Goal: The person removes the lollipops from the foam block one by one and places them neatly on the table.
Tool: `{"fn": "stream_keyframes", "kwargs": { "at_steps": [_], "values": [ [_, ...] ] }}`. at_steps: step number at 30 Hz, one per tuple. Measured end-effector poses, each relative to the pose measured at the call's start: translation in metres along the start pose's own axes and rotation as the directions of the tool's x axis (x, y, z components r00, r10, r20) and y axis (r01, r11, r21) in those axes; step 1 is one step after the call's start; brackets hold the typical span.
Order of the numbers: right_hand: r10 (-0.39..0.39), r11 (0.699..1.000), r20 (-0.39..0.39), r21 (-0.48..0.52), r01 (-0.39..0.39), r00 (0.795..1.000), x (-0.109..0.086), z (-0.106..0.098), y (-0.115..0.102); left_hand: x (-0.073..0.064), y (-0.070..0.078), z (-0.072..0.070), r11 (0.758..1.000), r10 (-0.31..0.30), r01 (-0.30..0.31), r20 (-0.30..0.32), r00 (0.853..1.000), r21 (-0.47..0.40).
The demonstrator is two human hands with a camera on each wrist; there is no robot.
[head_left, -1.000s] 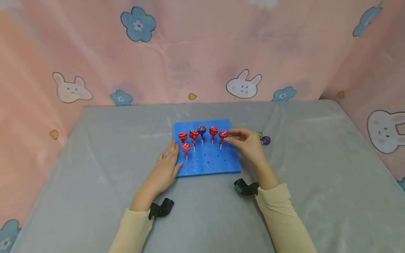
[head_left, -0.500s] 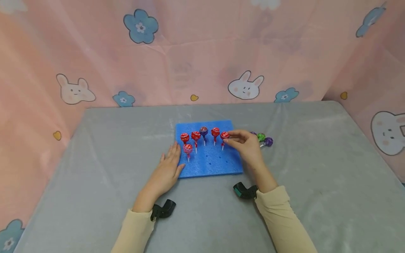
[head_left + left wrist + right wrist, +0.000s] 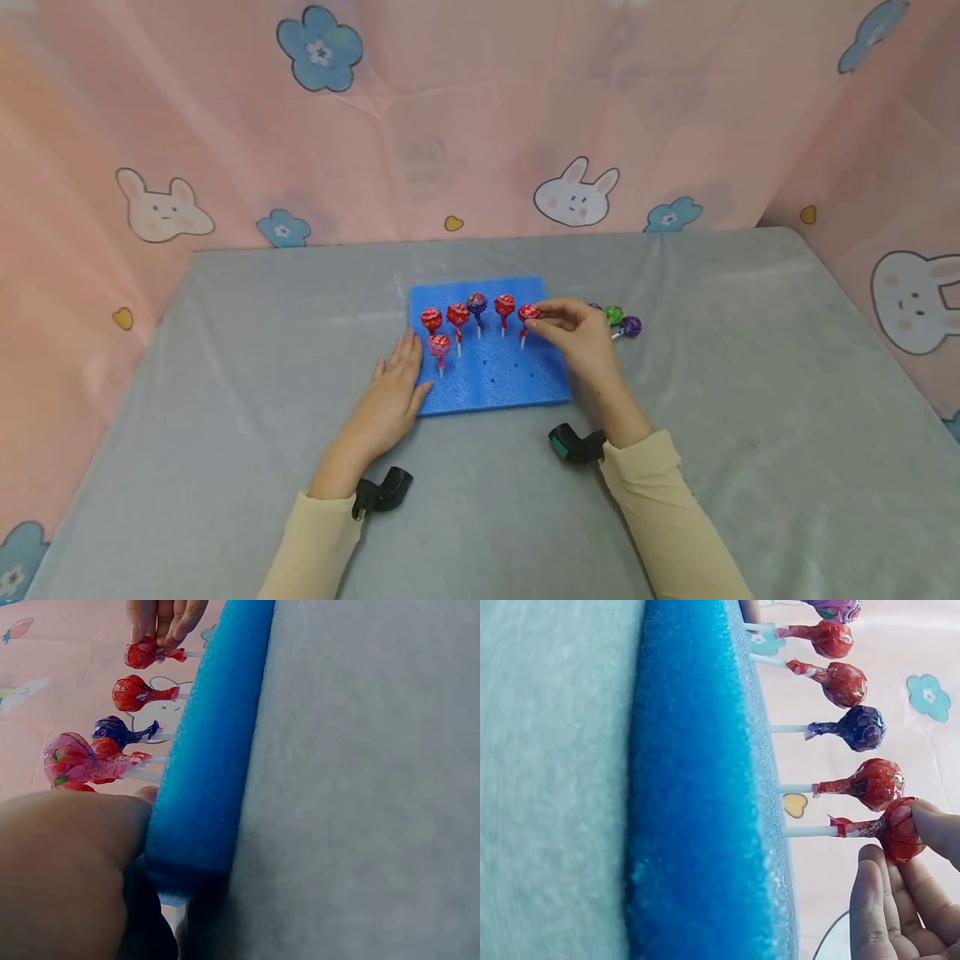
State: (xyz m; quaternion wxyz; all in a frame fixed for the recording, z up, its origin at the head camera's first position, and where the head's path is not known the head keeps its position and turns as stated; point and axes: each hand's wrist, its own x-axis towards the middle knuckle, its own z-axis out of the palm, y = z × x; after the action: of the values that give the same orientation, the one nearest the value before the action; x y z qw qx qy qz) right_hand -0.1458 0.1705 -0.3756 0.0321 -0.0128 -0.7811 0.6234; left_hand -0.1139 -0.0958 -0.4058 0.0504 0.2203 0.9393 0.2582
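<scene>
A blue foam board (image 3: 457, 398) lies on the table with several wrapped lollipops standing upright in it. My right hand (image 3: 581, 337) pinches the ball of the red lollipop (image 3: 901, 831) at the right end of the back row; its white stick stands in the foam. My left hand (image 3: 386, 404) rests along the board's left edge, fingers straight, thumb at the near left side. A pink lollipop (image 3: 439, 345) stands closest to it. Along the back are a dark blue lollipop (image 3: 862, 728) and more red ones, including a red lollipop (image 3: 505, 305) beside the pinched one.
Beyond my right hand, a green lollipop (image 3: 614, 315) and a purple lollipop (image 3: 632, 326) lie on the grey-covered table (image 3: 712, 375), with another partly hidden. Small holes show in the board's front right. A pink patterned curtain (image 3: 465, 125) hangs behind.
My right hand stays at the red lollipop and has shifted slightly, uncovering more of the loose lollipops behind it. My left hand keeps its place on the board. The head view has moved a little.
</scene>
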Motion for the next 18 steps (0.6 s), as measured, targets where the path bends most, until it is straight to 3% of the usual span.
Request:
{"fn": "stream_keyframes", "kwargs": {
  "at_steps": [10, 18],
  "values": [
    [0.024, 1.000, 0.055, -0.013, -0.023, 0.998, 0.0005, 0.0036, 0.0029, 0.0006, -0.0011, -0.0001, 1.000, -0.002, 0.002, 0.001, 1.000, 0.008],
    [0.001, 0.998, 0.025, -0.062, 0.000, 1.000, 0.0015, 0.0091, 0.0090, 0.0009, -0.0007, -0.0010, 1.000, -0.019, 0.019, 0.017, 1.000, 0.025]
  ]
}}
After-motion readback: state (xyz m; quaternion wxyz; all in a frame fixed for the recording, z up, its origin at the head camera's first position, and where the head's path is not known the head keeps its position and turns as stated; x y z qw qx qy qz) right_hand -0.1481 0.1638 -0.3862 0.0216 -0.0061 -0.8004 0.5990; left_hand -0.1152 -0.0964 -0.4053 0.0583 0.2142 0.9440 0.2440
